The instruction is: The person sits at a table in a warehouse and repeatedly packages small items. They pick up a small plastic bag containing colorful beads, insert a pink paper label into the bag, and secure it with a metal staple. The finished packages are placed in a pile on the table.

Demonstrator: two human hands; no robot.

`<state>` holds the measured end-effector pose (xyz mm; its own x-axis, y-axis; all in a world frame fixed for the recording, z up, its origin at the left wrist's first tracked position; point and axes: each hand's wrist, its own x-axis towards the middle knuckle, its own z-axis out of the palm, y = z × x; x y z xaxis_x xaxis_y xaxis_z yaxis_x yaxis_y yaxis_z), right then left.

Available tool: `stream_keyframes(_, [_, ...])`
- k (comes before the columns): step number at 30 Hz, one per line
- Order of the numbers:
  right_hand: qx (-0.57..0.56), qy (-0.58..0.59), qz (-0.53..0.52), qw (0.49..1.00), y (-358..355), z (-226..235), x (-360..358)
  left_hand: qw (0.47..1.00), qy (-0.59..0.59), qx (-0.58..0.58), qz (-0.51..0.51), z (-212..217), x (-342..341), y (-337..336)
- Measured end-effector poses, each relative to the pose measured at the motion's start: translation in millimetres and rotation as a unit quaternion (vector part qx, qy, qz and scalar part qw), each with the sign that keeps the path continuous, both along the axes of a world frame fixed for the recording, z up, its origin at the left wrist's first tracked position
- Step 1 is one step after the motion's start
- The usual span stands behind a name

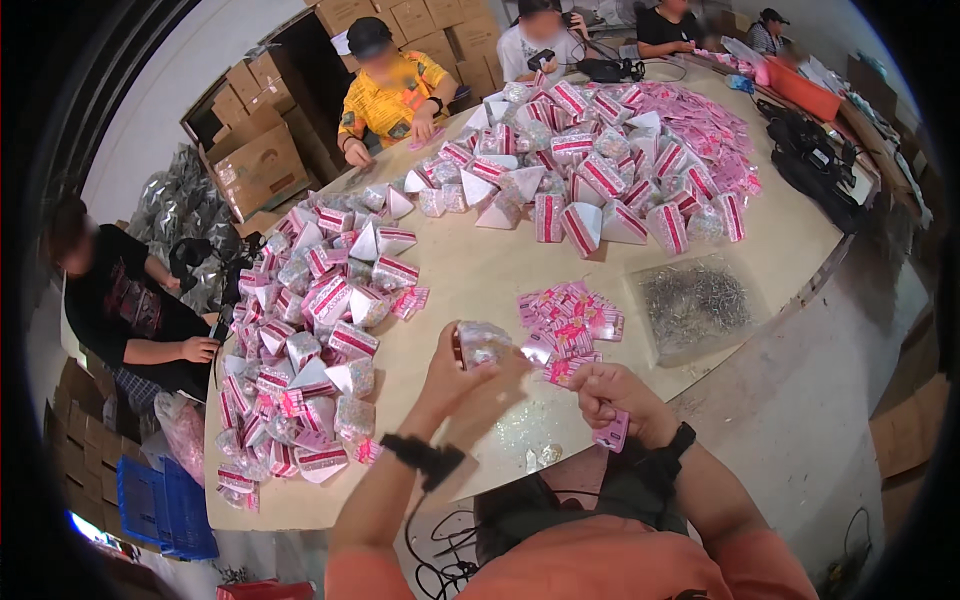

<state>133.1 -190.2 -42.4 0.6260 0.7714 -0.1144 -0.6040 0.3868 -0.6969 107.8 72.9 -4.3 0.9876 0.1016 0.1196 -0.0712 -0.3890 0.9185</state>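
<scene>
Clear packet (487, 345): it is resting in the left grip (450, 375), which is holding it between thumb and fingers.
Long axis: it is seeming to run crosswise toward the right, though blur is keeping this uncertain.
Pink card (612, 430): the right grip (628, 397) is pinching it, and it is hanging just below those fingers.
Relation: the packet is lying left of and slightly beyond the right grip, apart from the card; the left grip is being the nearer.
Card pile (575, 308): it is spreading just beyond the right grip.
Pin tray (707, 350): it is standing beyond and right of the right grip.
Packet heap (325, 298): it is crowding the left grip's left side.
Room: bare counter (450, 285) is stretching beyond the left grip; its near edge is passing beneath the right.
</scene>
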Motion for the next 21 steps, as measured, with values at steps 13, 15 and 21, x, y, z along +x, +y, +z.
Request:
stream_keyframes(13, [-0.087,-0.146,-0.010,0.985,29,78,-61,0.846,0.049,-0.531,-0.007,-8,-110,-52])
stream_keyframes(15, [-0.088,-0.185,-0.029,0.978,35,76,-70,0.864,0.015,-0.503,0.014,-1,-114,-57])
stream_keyframes(21, [-0.167,-0.403,-0.094,0.895,39,81,-79,0.907,-0.062,-0.409,0.075,14,-117,-64])
